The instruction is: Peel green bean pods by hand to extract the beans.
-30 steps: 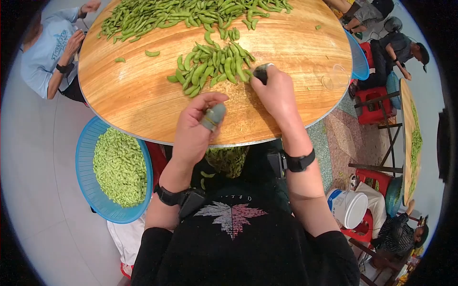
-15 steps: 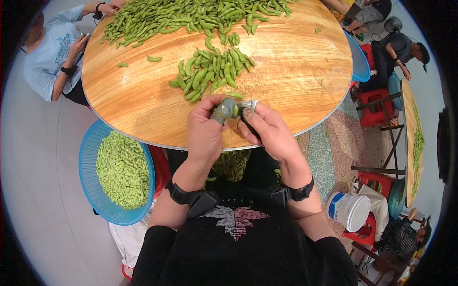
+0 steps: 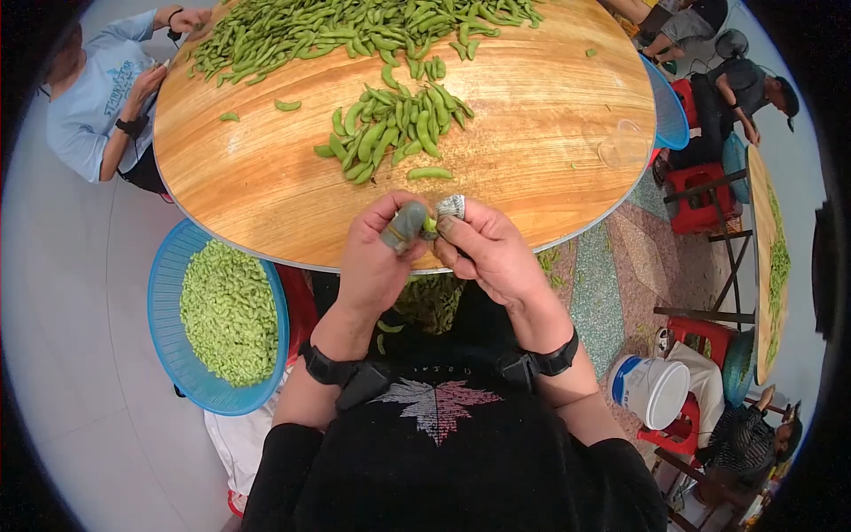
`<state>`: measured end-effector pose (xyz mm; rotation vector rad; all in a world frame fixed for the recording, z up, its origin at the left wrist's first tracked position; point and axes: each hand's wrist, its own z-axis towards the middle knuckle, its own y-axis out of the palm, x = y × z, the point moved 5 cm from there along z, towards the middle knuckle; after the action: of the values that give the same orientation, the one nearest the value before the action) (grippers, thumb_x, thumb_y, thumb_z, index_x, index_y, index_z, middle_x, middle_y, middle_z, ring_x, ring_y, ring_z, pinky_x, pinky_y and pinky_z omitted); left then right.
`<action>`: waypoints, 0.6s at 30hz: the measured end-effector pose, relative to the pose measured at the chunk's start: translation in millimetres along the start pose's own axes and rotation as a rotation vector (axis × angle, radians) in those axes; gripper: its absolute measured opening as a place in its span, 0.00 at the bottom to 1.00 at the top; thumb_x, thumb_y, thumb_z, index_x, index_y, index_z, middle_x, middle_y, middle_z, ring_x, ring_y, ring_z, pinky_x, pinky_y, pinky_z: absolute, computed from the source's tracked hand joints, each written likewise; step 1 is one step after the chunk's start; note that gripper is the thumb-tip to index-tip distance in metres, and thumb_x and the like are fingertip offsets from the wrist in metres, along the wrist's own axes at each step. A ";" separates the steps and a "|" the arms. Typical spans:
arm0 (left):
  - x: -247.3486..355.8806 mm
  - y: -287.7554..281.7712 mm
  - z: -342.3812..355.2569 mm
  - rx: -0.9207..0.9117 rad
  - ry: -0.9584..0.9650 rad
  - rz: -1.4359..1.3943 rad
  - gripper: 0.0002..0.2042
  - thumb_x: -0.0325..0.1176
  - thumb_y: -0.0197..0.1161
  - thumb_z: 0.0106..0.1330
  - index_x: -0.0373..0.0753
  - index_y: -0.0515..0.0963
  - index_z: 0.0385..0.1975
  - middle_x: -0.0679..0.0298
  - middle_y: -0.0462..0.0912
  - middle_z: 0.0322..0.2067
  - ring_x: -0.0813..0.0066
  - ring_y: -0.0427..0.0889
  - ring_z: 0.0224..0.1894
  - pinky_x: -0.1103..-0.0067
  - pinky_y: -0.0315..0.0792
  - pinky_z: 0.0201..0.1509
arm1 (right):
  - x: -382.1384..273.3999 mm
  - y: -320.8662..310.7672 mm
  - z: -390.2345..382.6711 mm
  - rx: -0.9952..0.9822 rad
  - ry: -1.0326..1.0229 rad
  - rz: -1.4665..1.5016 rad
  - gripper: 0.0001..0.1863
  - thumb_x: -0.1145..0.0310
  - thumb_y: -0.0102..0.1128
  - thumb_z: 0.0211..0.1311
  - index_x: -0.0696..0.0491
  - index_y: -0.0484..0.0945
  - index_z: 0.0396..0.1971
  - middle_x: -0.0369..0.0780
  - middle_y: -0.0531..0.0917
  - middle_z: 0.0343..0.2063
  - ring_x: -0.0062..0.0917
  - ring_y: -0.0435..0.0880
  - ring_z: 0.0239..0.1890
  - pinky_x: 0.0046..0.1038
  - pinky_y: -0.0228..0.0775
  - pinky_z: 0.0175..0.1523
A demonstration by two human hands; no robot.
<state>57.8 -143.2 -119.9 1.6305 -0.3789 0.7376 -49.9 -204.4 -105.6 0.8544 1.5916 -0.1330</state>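
Observation:
Just over the table's near edge, my two hands meet on a green soybean pod (image 3: 430,225), mostly hidden by the fingers. My left hand (image 3: 370,257) is closed on it, its thumb in a grey rubber cover (image 3: 405,227). From the other side my right hand (image 3: 495,253) pinches the pod with thumb and fingers; a pale patterned wrap (image 3: 451,207) covers one finger. Beyond the hands lies a single pod (image 3: 429,173), then a small heap of pods (image 3: 390,129) on the round wooden table (image 3: 532,115).
A large pile of pods (image 3: 355,35) covers the table's far side. At my left stands a blue basket (image 3: 164,328) of shelled beans (image 3: 229,310). A clear plastic cup (image 3: 622,146) lies near the right rim. A co-worker (image 3: 97,106) sits far left; a white bucket (image 3: 651,390) stands right.
Both hands have drawn slightly toward me, and their grip has turned. More green shows between the fingers, and the single pod beyond them is fully uncovered.

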 end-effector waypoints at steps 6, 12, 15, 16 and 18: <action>5.8 1.4 -4.8 0.206 0.177 0.465 0.10 0.17 0.59 0.56 0.36 0.73 0.37 0.72 0.73 0.30 0.87 0.70 0.31 0.90 0.65 0.33 | -8.5 3.6 -4.2 0.236 -0.308 -0.554 0.07 0.72 0.49 0.63 0.53 0.72 0.24 0.27 0.68 0.15 0.09 0.62 0.17 0.15 0.52 0.22; 13.9 -6.2 -10.1 0.202 0.135 0.337 0.11 0.17 0.55 0.57 0.35 0.75 0.39 0.69 0.78 0.31 0.85 0.74 0.32 0.88 0.67 0.34 | -12.2 0.8 3.4 0.109 -0.098 -0.284 0.07 0.70 0.49 0.64 0.55 0.74 0.28 0.27 0.67 0.15 0.08 0.62 0.18 0.15 0.53 0.22; 19.1 -1.4 -18.5 0.014 0.046 0.606 0.13 0.16 0.53 0.56 0.34 0.77 0.40 0.67 0.79 0.32 0.82 0.75 0.33 0.86 0.68 0.36 | -33.2 -18.4 18.3 0.370 -0.347 -1.039 0.08 0.67 0.54 0.59 0.57 0.75 0.32 0.40 0.76 0.17 0.25 0.75 0.18 0.28 0.65 0.24; 15.0 5.2 -20.5 -0.175 -0.021 0.876 0.14 0.15 0.53 0.55 0.35 0.77 0.40 0.67 0.80 0.33 0.80 0.76 0.33 0.84 0.69 0.36 | -41.1 -14.4 20.4 0.473 -0.465 -1.493 0.10 0.66 0.56 0.57 0.57 0.75 0.33 0.45 0.78 0.18 0.34 0.79 0.20 0.34 0.69 0.26; 15.0 10.8 -18.9 -0.250 0.132 1.042 0.16 0.15 0.53 0.53 0.36 0.76 0.42 0.63 0.79 0.31 0.73 0.77 0.34 0.81 0.70 0.38 | -36.8 -15.3 26.9 0.460 -0.328 -1.542 0.12 0.64 0.58 0.53 0.56 0.75 0.33 0.48 0.80 0.22 0.44 0.79 0.26 0.40 0.71 0.30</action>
<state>57.5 -124.7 -100.9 1.0626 -1.2088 1.4816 -38.5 -246.1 -84.6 -0.2629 1.5741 -1.6646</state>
